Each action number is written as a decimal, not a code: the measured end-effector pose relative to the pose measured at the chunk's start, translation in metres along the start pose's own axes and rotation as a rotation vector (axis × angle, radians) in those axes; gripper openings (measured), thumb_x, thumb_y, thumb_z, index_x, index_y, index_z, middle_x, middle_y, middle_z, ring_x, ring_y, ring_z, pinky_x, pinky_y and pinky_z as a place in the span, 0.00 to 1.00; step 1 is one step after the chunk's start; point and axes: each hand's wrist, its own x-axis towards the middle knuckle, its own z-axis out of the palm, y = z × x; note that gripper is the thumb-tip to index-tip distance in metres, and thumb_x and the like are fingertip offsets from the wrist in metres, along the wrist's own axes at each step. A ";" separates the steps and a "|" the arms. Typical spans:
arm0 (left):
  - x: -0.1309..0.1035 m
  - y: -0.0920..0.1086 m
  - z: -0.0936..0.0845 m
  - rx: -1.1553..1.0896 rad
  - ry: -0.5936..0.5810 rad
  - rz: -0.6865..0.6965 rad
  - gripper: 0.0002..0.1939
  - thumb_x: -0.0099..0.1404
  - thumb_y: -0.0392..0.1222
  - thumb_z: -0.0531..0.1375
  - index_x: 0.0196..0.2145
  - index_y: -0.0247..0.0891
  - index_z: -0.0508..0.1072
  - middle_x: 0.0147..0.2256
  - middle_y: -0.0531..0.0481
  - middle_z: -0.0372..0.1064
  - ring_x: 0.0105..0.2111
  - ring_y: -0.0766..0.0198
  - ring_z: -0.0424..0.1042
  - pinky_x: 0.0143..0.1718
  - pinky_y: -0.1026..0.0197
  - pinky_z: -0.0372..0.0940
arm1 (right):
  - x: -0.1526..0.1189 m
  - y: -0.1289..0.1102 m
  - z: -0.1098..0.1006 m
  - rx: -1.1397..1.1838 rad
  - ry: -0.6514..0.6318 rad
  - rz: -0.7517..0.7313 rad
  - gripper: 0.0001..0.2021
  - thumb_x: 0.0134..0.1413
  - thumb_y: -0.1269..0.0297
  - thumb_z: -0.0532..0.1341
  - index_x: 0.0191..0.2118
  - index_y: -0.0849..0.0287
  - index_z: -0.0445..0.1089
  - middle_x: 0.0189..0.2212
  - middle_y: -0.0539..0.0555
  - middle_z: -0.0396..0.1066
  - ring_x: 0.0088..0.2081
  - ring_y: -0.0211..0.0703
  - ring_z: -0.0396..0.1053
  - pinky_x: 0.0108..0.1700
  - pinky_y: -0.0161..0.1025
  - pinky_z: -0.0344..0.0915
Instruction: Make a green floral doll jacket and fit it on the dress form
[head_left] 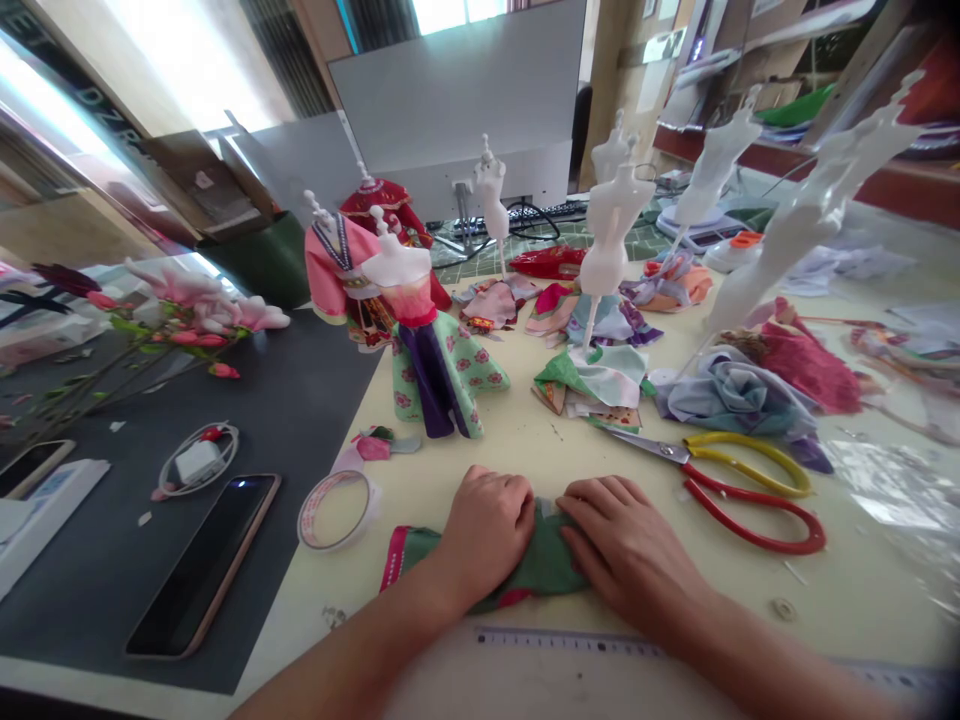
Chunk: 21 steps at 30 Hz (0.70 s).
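A piece of green cloth (551, 556) with a pink, white-dotted trim at its left end lies on the cream tabletop in front of me. My left hand (487, 525) is closed on its middle, fingers curled down. On the cloth's right part, my right hand (622, 535) is closed too, its fingers together and bent over the edge. Between the hands, a small pale strip shows at the cloth's top edge; I cannot tell what it is. The fingertips are mostly hidden.
Scissors (686, 455) with yellow and red handles lie right of my hands. A tape roll (336, 510) and a phone (202, 565) are left. A ruler (570, 642) runs along the front. Behind stand a dressed doll form (431, 370), a bare mannequin (607, 230) and fabric scraps (739, 390).
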 end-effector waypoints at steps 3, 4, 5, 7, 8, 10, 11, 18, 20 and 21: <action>0.000 -0.001 0.000 -0.002 -0.004 0.005 0.08 0.63 0.34 0.51 0.26 0.37 0.65 0.25 0.53 0.68 0.28 0.64 0.66 0.39 0.57 0.56 | 0.002 0.001 0.002 -0.021 -0.020 0.039 0.08 0.58 0.70 0.52 0.36 0.62 0.68 0.32 0.56 0.65 0.36 0.46 0.61 0.40 0.44 0.56; 0.000 -0.001 0.000 -0.003 -0.005 0.008 0.08 0.63 0.34 0.51 0.27 0.37 0.65 0.25 0.53 0.68 0.28 0.64 0.66 0.38 0.57 0.56 | 0.002 0.001 0.003 -0.029 -0.023 0.050 0.08 0.57 0.70 0.52 0.35 0.62 0.68 0.31 0.56 0.65 0.35 0.45 0.61 0.40 0.44 0.56; -0.001 -0.001 0.000 -0.004 -0.005 0.010 0.08 0.63 0.34 0.51 0.27 0.37 0.65 0.25 0.54 0.68 0.28 0.64 0.66 0.38 0.57 0.56 | 0.003 0.000 0.003 -0.036 -0.028 0.061 0.08 0.57 0.70 0.52 0.34 0.62 0.68 0.29 0.55 0.65 0.33 0.45 0.62 0.39 0.43 0.56; -0.001 -0.002 0.000 -0.006 -0.004 0.018 0.08 0.63 0.34 0.51 0.27 0.37 0.65 0.25 0.54 0.68 0.29 0.64 0.66 0.39 0.57 0.56 | 0.003 -0.003 0.002 -0.035 -0.047 0.080 0.09 0.58 0.69 0.51 0.33 0.61 0.68 0.26 0.54 0.65 0.31 0.44 0.62 0.38 0.42 0.55; 0.000 -0.002 0.000 -0.007 -0.004 0.022 0.07 0.63 0.34 0.51 0.27 0.37 0.65 0.26 0.54 0.68 0.29 0.64 0.66 0.39 0.57 0.56 | 0.003 -0.004 0.001 -0.032 -0.063 0.091 0.09 0.58 0.69 0.51 0.32 0.61 0.69 0.26 0.53 0.65 0.31 0.43 0.63 0.37 0.41 0.55; 0.000 -0.003 0.000 -0.013 -0.008 0.030 0.07 0.63 0.34 0.52 0.27 0.37 0.65 0.26 0.54 0.68 0.29 0.65 0.66 0.39 0.57 0.56 | 0.003 -0.006 -0.001 -0.026 -0.101 0.121 0.10 0.57 0.69 0.52 0.32 0.60 0.69 0.25 0.53 0.66 0.30 0.42 0.64 0.35 0.40 0.56; 0.000 -0.004 0.000 -0.017 -0.012 0.035 0.07 0.63 0.34 0.52 0.27 0.37 0.65 0.26 0.54 0.68 0.29 0.65 0.66 0.39 0.57 0.56 | 0.003 -0.006 -0.003 -0.023 -0.123 0.142 0.09 0.57 0.69 0.52 0.32 0.60 0.69 0.25 0.53 0.66 0.29 0.42 0.65 0.34 0.39 0.56; 0.002 -0.006 -0.003 -0.020 -0.037 0.056 0.08 0.63 0.35 0.51 0.27 0.37 0.66 0.26 0.54 0.68 0.28 0.65 0.65 0.38 0.58 0.56 | 0.004 -0.006 -0.012 0.061 -0.292 0.281 0.05 0.51 0.67 0.58 0.35 0.56 0.69 0.29 0.51 0.69 0.29 0.41 0.68 0.28 0.35 0.54; 0.001 -0.006 -0.004 -0.018 -0.038 0.058 0.08 0.63 0.35 0.51 0.27 0.37 0.65 0.26 0.54 0.68 0.28 0.65 0.65 0.39 0.58 0.56 | 0.005 -0.007 -0.012 0.048 -0.325 0.286 0.04 0.49 0.69 0.58 0.32 0.56 0.69 0.29 0.50 0.69 0.29 0.41 0.67 0.28 0.34 0.54; 0.001 -0.006 -0.003 -0.017 -0.039 0.060 0.08 0.64 0.35 0.51 0.27 0.37 0.65 0.26 0.54 0.68 0.28 0.65 0.66 0.39 0.58 0.56 | 0.005 -0.007 -0.012 0.039 -0.332 0.279 0.04 0.49 0.71 0.58 0.31 0.57 0.68 0.28 0.50 0.68 0.29 0.40 0.66 0.28 0.34 0.54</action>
